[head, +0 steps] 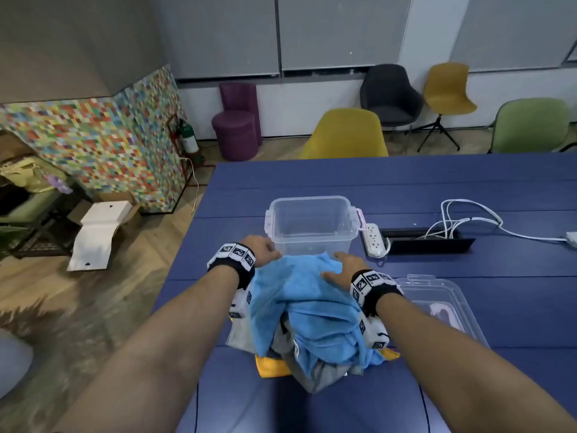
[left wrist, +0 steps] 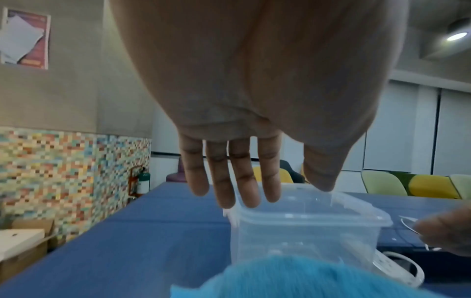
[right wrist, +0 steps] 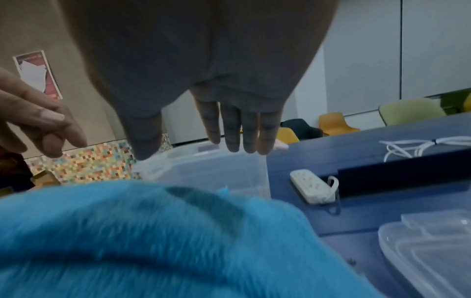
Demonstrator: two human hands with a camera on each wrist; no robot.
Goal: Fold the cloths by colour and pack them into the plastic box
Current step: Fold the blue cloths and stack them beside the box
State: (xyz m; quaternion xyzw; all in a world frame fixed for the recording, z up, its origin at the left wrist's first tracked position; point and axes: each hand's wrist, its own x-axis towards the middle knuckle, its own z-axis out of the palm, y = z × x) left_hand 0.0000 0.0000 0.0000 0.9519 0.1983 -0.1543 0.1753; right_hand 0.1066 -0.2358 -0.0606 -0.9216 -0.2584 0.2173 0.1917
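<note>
A crumpled light blue cloth (head: 306, 295) tops a pile on the blue table (head: 312, 176), with a grey cloth (head: 312, 379) and a yellow cloth (head: 270, 367) showing underneath. Just behind the pile stands the clear plastic box (head: 312, 226), empty and without its lid. My left hand (head: 265, 250) hovers at the blue cloth's far left edge, fingers (left wrist: 237, 177) straight and holding nothing. My right hand (head: 345, 267) is spread over the cloth's far right edge, fingers (right wrist: 242, 131) straight. Blue pile (right wrist: 153, 231) fills the lower part of the right wrist view. Whether either palm touches it is unclear.
The box's clear lid (head: 443, 301) lies on the table right of the pile. A white power strip (head: 374, 242), a black cable slot (head: 427, 243) and white cables (head: 468, 214) sit right of the box. The table's left edge runs close to my left arm. A yellow chair (head: 343, 135) stands beyond.
</note>
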